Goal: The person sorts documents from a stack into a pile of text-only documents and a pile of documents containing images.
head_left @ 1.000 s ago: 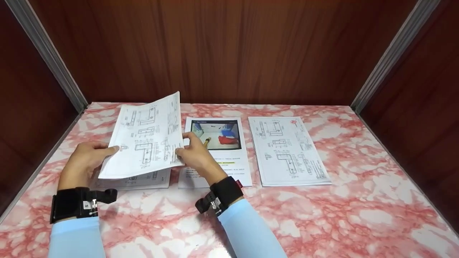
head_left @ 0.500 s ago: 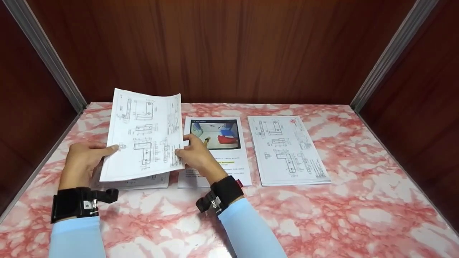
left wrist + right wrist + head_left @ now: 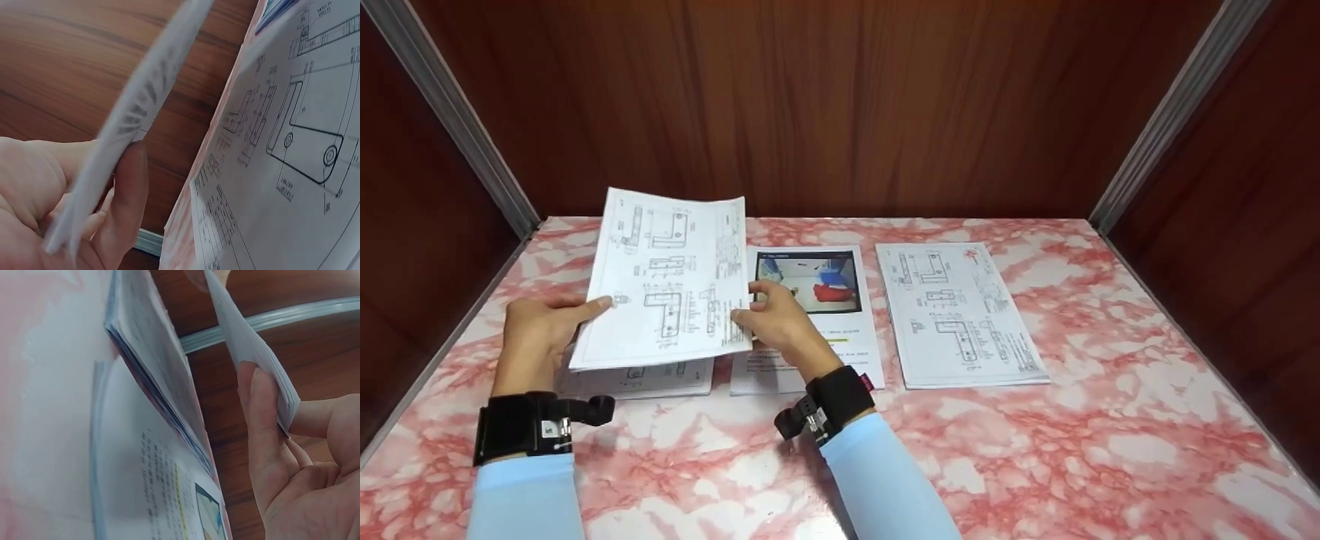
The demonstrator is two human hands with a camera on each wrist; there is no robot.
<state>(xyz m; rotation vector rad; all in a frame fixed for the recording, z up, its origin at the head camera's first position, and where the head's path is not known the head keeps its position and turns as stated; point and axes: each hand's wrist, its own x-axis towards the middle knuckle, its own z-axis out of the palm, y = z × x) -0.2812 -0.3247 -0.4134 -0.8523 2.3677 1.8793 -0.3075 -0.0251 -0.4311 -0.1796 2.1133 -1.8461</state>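
Observation:
A thin stack of papers (image 3: 667, 277) printed with technical line drawings is held tilted above the table, its far edge raised. At its left edge my left hand (image 3: 540, 322) pinches it, thumb on top. My right hand (image 3: 780, 319) pinches the opposite edge; the right wrist view shows several sheets (image 3: 253, 349) between thumb and fingers. Beneath lies another stack of drawings (image 3: 660, 381), mostly hidden in the head view; its top page (image 3: 304, 140) shows in the left wrist view. Partly behind my right hand is a middle stack (image 3: 810, 367) with a colour photo and highlighted text.
On the right lies a third stack (image 3: 960, 315) with line drawings and a red mark. The table (image 3: 1035, 465) has a red-and-white marbled top. Dark wood panels (image 3: 840, 105) with metal corner strips (image 3: 1177, 112) enclose its back and sides.
The held papers' far left corner has risen, so the page bows less. Lately both hands have shifted slightly right with the papers. The stacks on the table stay put.

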